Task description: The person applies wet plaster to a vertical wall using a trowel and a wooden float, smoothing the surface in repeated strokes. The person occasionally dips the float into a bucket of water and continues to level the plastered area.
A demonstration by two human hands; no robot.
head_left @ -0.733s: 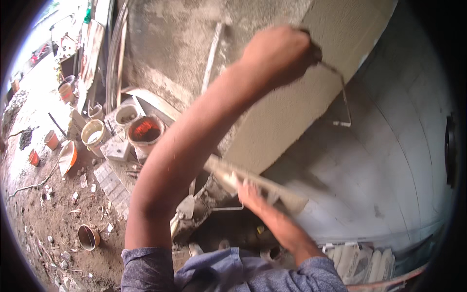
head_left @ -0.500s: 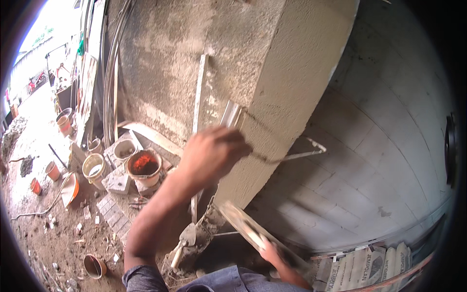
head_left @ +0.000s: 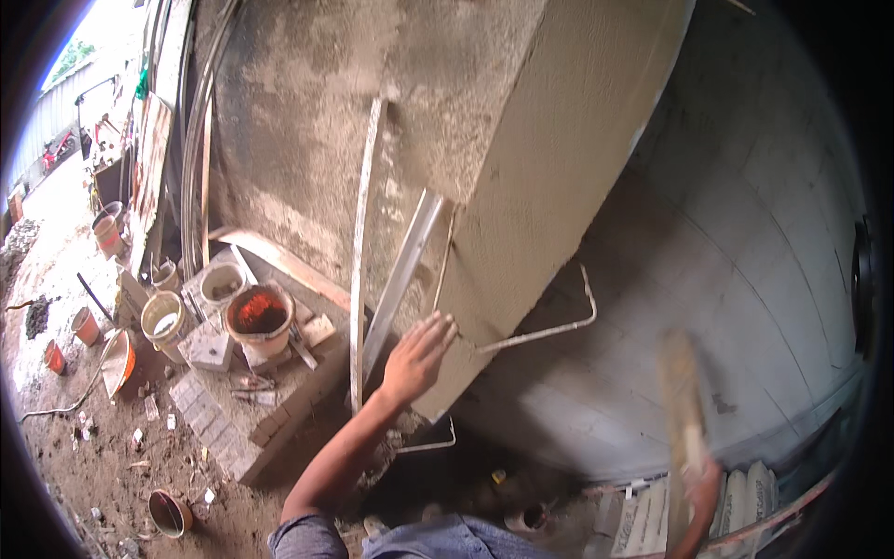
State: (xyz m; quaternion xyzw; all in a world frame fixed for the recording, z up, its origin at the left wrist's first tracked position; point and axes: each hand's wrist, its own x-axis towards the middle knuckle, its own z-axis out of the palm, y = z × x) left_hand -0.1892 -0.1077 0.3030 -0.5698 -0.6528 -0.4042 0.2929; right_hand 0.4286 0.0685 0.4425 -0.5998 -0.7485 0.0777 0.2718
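My left hand [head_left: 417, 359] is open, fingers extended, its fingertips at a bent metal rod [head_left: 535, 334] against the column's plastered face [head_left: 559, 158]. Just beyond the fingers a metal straight edge [head_left: 405, 265] stands along the column's left edge. A pale wooden strip [head_left: 365, 214] stands farther left against the rough wall [head_left: 298, 112]. At the lower right, my right hand [head_left: 703, 480] is closed on a long wooden float [head_left: 680, 387], which is blurred and held out in front of the smooth, shadowed wall [head_left: 764, 279].
At the left, buckets [head_left: 256, 320] and blocks [head_left: 207, 347] sit on a low brick platform [head_left: 200, 419], beside an orange bowl [head_left: 117, 361] on the rubble-strewn ground. Boards and bent bars [head_left: 196, 130] lean at upper left. Stacked bags [head_left: 745, 503] lie at lower right.
My left hand has dropped from high on the column and its fingers have loosened. My right hand has swung the wooden float rightward, away from the column, and turned it upright.
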